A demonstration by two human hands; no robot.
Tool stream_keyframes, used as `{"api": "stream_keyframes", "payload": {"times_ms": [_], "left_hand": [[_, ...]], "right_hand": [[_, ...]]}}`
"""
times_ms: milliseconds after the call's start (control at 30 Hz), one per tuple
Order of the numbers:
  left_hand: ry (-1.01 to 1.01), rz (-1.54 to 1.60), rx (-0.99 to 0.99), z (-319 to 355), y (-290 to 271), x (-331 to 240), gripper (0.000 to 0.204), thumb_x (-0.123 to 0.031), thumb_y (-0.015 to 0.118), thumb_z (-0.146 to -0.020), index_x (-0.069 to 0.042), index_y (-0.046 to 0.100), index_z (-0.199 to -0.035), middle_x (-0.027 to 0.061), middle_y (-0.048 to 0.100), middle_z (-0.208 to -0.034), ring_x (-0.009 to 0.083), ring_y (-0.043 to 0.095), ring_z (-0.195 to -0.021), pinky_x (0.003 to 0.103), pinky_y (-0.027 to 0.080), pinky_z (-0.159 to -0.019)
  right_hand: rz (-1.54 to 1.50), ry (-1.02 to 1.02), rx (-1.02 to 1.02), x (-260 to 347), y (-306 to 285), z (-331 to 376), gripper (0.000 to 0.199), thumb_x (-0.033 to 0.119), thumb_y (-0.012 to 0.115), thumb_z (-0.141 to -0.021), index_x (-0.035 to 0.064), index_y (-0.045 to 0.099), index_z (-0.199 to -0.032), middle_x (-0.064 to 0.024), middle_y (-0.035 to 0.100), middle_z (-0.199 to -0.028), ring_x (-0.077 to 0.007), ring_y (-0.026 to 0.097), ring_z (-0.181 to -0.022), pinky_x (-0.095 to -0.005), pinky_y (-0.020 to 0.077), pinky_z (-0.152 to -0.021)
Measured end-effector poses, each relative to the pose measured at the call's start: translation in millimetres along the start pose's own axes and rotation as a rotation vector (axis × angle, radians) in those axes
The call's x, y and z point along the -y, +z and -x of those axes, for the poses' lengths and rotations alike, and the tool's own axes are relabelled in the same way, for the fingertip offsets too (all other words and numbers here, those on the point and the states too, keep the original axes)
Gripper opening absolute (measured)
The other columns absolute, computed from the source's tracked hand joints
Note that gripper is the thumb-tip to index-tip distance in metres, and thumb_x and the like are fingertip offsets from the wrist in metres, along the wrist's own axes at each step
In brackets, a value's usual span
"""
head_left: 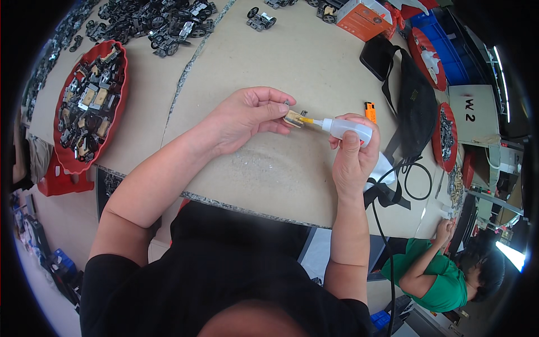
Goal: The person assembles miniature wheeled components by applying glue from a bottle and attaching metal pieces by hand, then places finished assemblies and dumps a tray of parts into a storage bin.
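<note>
Small tan wooden block with metal fitting (293,118) pinched in left hand (247,118); right hand (352,157) clamped around white squeeze bottle (349,130), yellow nozzle (307,120) touching. Over-squeezing risks glue flooding onto fingertips (279,110).

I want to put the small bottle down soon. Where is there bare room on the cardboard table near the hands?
Bare cardboard table top lies beyond the hands, between the red scalloped tray of small parts and the black fabric bag. A second patch lies below the left hand, though speckled with small bits. Right of the right hand it is crowded: orange lighter, black cable.
</note>
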State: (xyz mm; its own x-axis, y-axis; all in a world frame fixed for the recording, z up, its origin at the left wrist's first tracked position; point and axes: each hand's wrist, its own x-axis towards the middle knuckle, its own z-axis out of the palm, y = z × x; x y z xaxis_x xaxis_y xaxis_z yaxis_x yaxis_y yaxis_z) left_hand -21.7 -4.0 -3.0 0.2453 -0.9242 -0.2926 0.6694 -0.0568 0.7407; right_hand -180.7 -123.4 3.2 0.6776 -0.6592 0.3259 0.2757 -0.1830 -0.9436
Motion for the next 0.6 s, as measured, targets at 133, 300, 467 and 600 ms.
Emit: {"api": "stream_keyframes", "payload": {"times_ms": [133, 300, 467, 600], "left_hand": [[-0.006, -0.013, -0.006, 0.3, 1.4, -0.1, 0.02, -0.008, 0.05, -0.084, 0.002, 0.053, -0.101, 0.0083, 0.057, -0.087, 0.0132, 0.057, -0.077, 0.026, 0.05, -0.073], [-0.011, -0.006, -0.009, 0.4, 1.6, 0.0, 0.02, -0.008, 0.051, -0.084, 0.002, 0.053, -0.101, 0.0086, 0.057, -0.088, 0.0133, 0.057, -0.077, 0.025, 0.05, -0.073], [-0.003, -0.009, 0.002, 0.1, 1.6, -0.2, 0.02, -0.008, 0.051, -0.084, 0.002, 0.053, -0.101, 0.0087, 0.057, -0.087, 0.0132, 0.057, -0.077, 0.025, 0.05, -0.072], [-0.005, -0.02, -0.014, 0.3, 2.0, -0.4, 0.02, -0.009, 0.051, -0.084, 0.002, 0.053, -0.101, 0.0085, 0.058, -0.087, 0.0132, 0.057, -0.077, 0.025, 0.05, -0.072]], "right_hand": [[0.028, -0.025, 0.016, 1.1, -1.3, 0.3, 0.021, 0.015, 0.053, -0.084, 0.0015, 0.043, -0.096, -0.011, 0.052, -0.092, -0.0112, 0.051, -0.066, -0.0208, 0.0421, -0.057], [0.065, -0.043, 0.033, 1.6, -0.7, 0.5, 0.021, 0.014, 0.054, -0.083, 0.0015, 0.043, -0.097, -0.0112, 0.051, -0.092, -0.0113, 0.051, -0.068, -0.0212, 0.0426, -0.059], [0.084, -0.053, 0.05, 2.5, -1.0, 1.1, 0.022, 0.013, 0.055, -0.083, 0.0015, 0.043, -0.097, -0.011, 0.051, -0.093, -0.0113, 0.051, -0.07, -0.0212, 0.043, -0.06], [0.141, -0.082, 0.059, 3.7, -0.4, 0.8, 0.022, 0.012, 0.056, -0.082, 0.0013, 0.043, -0.096, -0.0107, 0.051, -0.093, -0.011, 0.051, -0.07, -0.0207, 0.0427, -0.06]]}}
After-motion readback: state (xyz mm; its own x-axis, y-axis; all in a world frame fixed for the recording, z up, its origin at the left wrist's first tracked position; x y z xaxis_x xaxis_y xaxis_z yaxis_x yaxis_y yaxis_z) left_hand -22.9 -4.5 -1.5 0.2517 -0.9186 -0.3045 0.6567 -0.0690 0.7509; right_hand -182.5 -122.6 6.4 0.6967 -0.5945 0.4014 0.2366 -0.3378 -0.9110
